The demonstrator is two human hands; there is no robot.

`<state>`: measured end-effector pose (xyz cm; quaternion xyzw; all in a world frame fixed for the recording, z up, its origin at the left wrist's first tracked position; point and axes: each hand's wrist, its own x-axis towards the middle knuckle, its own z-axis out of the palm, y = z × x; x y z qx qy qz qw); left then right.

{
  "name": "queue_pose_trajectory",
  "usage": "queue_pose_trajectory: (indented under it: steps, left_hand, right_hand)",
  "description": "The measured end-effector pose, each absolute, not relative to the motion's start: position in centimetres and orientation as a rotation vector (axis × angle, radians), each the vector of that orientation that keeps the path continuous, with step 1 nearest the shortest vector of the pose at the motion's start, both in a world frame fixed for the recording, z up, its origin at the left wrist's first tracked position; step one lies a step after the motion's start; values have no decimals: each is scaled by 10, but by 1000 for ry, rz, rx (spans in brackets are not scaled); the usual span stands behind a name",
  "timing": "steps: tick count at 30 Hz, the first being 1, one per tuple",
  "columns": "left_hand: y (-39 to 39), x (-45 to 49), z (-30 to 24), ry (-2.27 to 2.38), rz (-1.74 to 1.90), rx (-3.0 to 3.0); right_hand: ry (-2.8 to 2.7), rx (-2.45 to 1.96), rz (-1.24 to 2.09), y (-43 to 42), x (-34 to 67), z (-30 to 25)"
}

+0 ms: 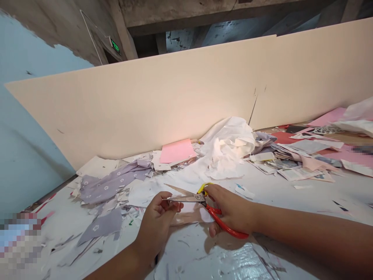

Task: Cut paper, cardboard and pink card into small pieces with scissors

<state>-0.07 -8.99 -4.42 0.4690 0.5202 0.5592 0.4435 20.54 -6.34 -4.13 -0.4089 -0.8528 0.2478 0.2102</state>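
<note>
My right hand point(230, 212) grips a pair of scissors point(201, 200) with red and yellow handles, its fingers through the loops. The metal blades stand apart and point left. My left hand point(159, 223) is closed in a pinch on a pale sheet of paper point(189, 214) right at the blades. The sheet lies between my two hands, partly hidden by them. Both hands hover just above the white table top point(320, 194).
Scraps litter the table: lilac patterned paper point(110, 184) at left, a pink sheet point(176, 151) and crumpled white paper point(230, 146) behind, printed cuttings point(300, 163) and pink sheets at right. A tall beige board point(186, 93) stands along the back edge.
</note>
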Motion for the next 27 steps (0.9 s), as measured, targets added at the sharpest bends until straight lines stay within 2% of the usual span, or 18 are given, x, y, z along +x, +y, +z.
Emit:
queue_pose_trajectory:
  steps: [27]
  left_hand:
    - [-91, -1, -47, 1231, 1268, 1159]
  right_hand:
    - [-2366, -1223, 691, -62, 203, -35]
